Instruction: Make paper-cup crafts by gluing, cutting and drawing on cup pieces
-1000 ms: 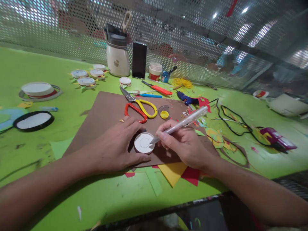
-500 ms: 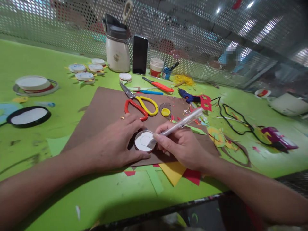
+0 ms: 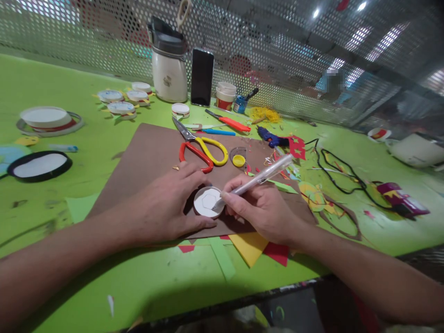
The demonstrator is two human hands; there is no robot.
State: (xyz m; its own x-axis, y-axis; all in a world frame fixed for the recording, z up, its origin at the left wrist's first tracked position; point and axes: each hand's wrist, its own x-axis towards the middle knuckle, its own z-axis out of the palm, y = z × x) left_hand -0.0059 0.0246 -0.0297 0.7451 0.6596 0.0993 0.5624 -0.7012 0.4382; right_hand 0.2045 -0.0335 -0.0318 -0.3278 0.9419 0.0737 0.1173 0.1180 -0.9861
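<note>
A small round white disc (image 3: pixel 207 202) with a raised rim and a hexagon drawn inside lies on the brown board (image 3: pixel 145 157). My left hand (image 3: pixel 173 199) curls around its left side, thumb below and fingers above, steadying it. Between the thumb and fingers of my right hand (image 3: pixel 263 208) is a clear-barrelled pen (image 3: pixel 262 178), slanting up to the right, its tip on the disc near the hexagon's right side. Just beyond my left fingers lie scissors (image 3: pixel 196 147) with one red and one yellow handle.
Behind the board are a utility knife (image 3: pixel 233 124), a blue-handled tool (image 3: pixel 218 132), a phone (image 3: pixel 202 77) and a white jug (image 3: pixel 169 76). Paper turtle-like pieces (image 3: pixel 120 109) sit back left. A glue gun (image 3: pixel 272 138) and black cord (image 3: pixel 342 182) lie right; coloured paper (image 3: pixel 249 247) in front.
</note>
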